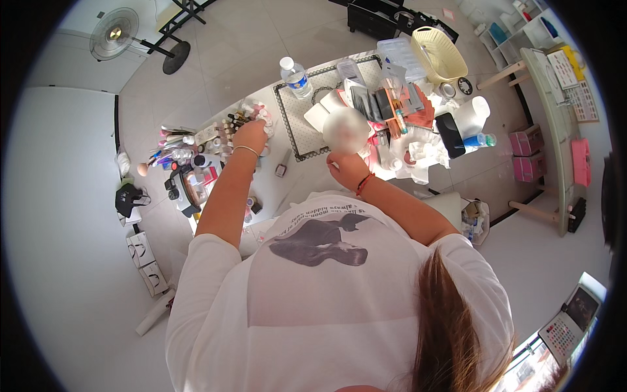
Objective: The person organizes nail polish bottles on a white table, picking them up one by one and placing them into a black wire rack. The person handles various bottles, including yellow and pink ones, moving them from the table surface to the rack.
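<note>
My left hand [251, 136] reaches over a cluster of small bottles [230, 124] with dark and gold caps on the left of the table. Its fingers point down and away, so what they touch is hidden. Close in front of me, my right hand [349, 170] has its fingers curled together; anything within them cannot be made out. Just beyond it is a blurred, pale round thing [345, 130]. A small square-looking bottle [281, 170] lies on the white table between my forearms. Makeup brushes [176, 140] stand crowded left of the bottles.
A water bottle [296, 78] stands by a lace-edged dotted mat [294, 127]. Packets, tissues [428, 150], a black phone [449, 135] and a white roll [473, 114] crowd the right side, with a yellow basket [441, 55] behind. A fan [117, 36] stands on the floor at far left.
</note>
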A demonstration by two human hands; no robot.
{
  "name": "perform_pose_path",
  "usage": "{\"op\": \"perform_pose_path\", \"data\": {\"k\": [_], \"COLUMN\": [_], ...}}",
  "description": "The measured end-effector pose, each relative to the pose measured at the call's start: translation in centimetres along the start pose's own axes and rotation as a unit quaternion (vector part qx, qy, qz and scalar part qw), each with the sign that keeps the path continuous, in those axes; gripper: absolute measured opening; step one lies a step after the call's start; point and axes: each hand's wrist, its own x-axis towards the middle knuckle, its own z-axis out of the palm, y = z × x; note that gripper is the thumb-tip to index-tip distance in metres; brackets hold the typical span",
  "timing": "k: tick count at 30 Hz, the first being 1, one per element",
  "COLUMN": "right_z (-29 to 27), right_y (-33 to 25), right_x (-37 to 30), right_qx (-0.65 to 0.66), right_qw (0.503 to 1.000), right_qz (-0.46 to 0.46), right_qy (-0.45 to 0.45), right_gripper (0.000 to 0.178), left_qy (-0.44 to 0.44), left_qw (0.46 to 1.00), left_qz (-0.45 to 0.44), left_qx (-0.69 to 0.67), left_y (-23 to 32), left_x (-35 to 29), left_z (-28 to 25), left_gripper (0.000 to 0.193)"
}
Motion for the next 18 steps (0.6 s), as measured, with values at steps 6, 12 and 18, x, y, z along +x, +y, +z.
{"op": "perform_pose_path", "data": {"k": [6,12,18], "right_z": [-0.1,-1.0,-3.2], "right_y": [0.3,0.1,-1.3], "right_x": [-0.2,0.1,0.3], "right_qx": [-0.013,-0.006,-0.052], "right_qw": [0.999,0.994,0.981], "right_qz": [0.041,0.091,0.091], "right_qy": [-0.019,-0.063,-0.163], "right_gripper": [0.007,0.012,0.027], "left_qy": [-0.007,0.057,-0.078], "left_qw": [1.000,0.998,0.996], "left_qz": [-0.019,0.033,0.043], "left_qx": [0.007,-0.020,-0.025], "left_y": [0.6,2.4,4.1], "left_x": [-0.4,-3.1,-5.5], "left_z": [-0.9,-2.9,2.9], "left_gripper": [0.019,0.023,0.019]}}
